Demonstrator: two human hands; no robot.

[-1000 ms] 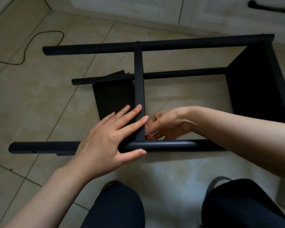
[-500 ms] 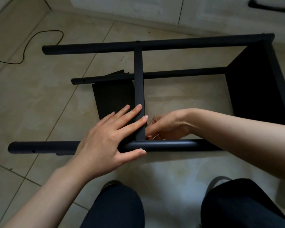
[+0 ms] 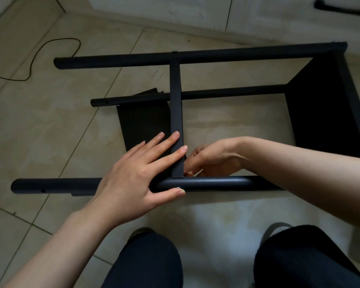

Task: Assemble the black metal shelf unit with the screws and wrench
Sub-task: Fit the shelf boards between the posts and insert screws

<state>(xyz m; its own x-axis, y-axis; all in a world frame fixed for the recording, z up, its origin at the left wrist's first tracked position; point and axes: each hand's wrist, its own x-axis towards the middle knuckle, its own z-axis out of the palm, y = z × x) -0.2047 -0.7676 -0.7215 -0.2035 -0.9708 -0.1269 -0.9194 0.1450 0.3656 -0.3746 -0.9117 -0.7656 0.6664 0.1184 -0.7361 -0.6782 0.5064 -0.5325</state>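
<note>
The black metal shelf unit lies on its side on the tiled floor. Its near tube [image 3: 216,182] runs left to right in front of me. A shelf panel [image 3: 143,121] with a flat edge strip [image 3: 176,104] meets that tube. My left hand [image 3: 133,179] lies flat with straight fingers on the panel and strip, its thumb along the tube beside a small screw head [image 3: 177,187]. My right hand [image 3: 212,161] is curled just right of the strip at the joint and pinches a thin wrench, which its fingers mostly hide.
A far tube [image 3: 237,54] and a middle tube [image 3: 227,93] join a black end panel [image 3: 324,104] at the right. A black cable [image 3: 50,41] loops on the floor at far left. White cabinet doors [image 3: 175,7] stand behind. My knees [image 3: 146,262] are below.
My right hand has shifted slightly downward and turned a little at the joint. My left hand and the frame have stayed in place.
</note>
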